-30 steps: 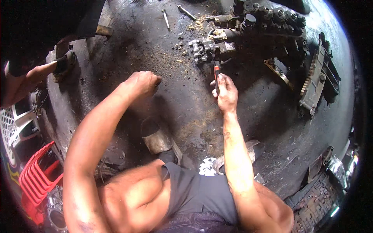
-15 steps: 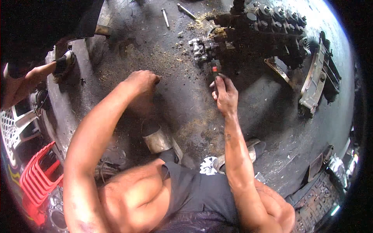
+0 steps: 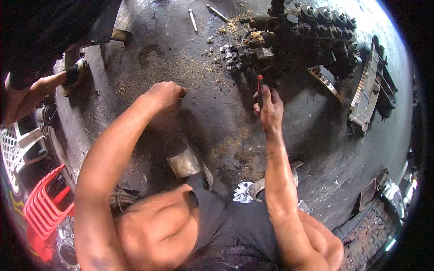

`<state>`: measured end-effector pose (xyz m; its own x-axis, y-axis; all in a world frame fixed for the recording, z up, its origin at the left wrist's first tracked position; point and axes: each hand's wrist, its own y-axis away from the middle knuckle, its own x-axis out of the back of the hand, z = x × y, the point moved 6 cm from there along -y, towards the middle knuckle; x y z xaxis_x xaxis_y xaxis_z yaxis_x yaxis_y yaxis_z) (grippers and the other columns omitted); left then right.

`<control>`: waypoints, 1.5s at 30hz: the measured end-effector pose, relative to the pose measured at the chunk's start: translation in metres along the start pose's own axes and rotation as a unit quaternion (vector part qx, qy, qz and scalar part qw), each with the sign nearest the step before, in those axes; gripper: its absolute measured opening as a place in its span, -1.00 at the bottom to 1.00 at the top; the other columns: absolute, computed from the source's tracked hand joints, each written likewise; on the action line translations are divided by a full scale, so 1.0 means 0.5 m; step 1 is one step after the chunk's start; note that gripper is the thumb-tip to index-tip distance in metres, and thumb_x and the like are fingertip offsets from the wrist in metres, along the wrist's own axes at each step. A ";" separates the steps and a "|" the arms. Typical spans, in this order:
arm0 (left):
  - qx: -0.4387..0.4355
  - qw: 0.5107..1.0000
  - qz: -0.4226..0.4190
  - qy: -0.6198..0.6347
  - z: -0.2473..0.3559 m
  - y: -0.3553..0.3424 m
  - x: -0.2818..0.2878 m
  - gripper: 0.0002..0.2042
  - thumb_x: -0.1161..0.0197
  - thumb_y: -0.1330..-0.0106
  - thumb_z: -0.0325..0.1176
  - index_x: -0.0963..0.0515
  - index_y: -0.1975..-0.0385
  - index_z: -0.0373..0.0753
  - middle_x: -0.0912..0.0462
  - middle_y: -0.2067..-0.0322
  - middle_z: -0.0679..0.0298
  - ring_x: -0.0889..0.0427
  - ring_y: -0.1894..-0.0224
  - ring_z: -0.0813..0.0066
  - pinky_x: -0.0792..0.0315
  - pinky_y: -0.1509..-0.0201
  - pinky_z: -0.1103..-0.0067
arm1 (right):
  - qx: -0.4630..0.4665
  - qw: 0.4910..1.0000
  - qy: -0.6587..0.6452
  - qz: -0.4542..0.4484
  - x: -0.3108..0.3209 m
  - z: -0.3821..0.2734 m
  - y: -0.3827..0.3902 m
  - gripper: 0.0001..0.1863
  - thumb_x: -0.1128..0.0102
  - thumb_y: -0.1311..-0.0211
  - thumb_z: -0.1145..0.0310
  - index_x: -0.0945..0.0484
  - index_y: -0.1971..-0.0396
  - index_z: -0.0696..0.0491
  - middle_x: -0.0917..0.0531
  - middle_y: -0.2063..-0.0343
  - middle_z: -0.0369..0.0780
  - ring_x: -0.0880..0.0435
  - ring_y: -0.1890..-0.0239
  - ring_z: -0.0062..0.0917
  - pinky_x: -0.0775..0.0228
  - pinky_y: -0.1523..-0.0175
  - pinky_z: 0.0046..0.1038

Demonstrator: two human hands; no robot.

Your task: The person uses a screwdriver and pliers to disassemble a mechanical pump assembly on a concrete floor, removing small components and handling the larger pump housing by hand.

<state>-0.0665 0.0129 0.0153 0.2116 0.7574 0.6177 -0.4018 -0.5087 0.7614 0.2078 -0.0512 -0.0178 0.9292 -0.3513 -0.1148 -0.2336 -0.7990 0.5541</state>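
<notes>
My right hand (image 3: 271, 107) grips a red-tipped tool (image 3: 260, 84) near the greasy engine assembly (image 3: 312, 50). Left hand (image 3: 163, 94) curled, contents I can't tell. Two bolts (image 3: 193, 21) lie beyond; metal cover (image 3: 364, 100) right.

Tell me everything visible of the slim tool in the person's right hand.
The slim tool is dark with a red section toward its far end; its material is unclear, perhaps plastic. The right hand grips it and hides its near part. It points away from the person, toward the dark metal assembly. The shadow there is too deep to tell whether its tip touches anything.
</notes>
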 end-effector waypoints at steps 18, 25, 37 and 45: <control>-0.001 1.000 -0.013 0.022 0.005 -0.015 0.000 -0.58 -0.26 -0.05 -0.38 -0.51 0.02 -0.06 -0.61 0.16 0.10 -0.57 0.07 0.06 -0.48 0.03 0.25 | -0.036 0.999 0.005 0.011 -0.029 -0.030 0.014 -0.69 -0.04 -0.35 0.11 -0.45 0.25 0.08 -0.50 0.60 -0.33 -0.36 0.76 -0.75 -0.12 0.71 -0.67; -0.007 1.000 0.025 0.014 -0.016 -0.018 -0.014 -0.55 -0.24 -0.04 -0.38 -0.49 -0.03 -0.05 -0.61 0.12 0.14 -0.56 0.04 0.08 -0.48 0.00 0.27 | -0.055 0.998 -0.032 -0.018 -0.043 -0.018 0.014 -0.69 -0.06 -0.34 0.10 -0.45 0.29 0.07 -0.50 0.62 -0.32 -0.38 0.75 -0.73 -0.12 0.70 -0.66; -0.009 0.999 0.027 0.023 -0.005 -0.009 -0.003 -0.57 -0.26 0.01 -0.42 -0.52 0.04 -0.09 -0.62 0.18 0.12 -0.58 0.07 0.09 -0.50 0.05 0.25 | -0.013 0.998 0.053 0.012 -0.034 -0.034 0.017 -0.59 -0.09 -0.31 0.06 -0.54 0.31 0.18 -0.53 0.60 -0.29 -0.38 0.75 -0.73 -0.09 0.71 -0.65; 0.000 1.000 0.016 0.019 -0.005 -0.005 -0.011 -0.61 -0.26 0.01 -0.39 -0.53 0.09 -0.13 -0.61 0.16 0.09 -0.55 0.05 0.04 -0.47 0.01 0.25 | -0.021 0.998 0.063 -0.015 -0.046 -0.023 0.017 -0.58 -0.07 -0.32 0.04 -0.55 0.31 0.17 -0.53 0.59 -0.29 -0.36 0.78 -0.75 -0.09 0.72 -0.68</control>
<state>-0.0690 0.0111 0.0092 0.1650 0.7549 0.6347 -0.4072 -0.5340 0.7410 0.1879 -0.0441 -0.0010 0.9649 -0.2612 -0.0286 -0.1953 -0.7857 0.5870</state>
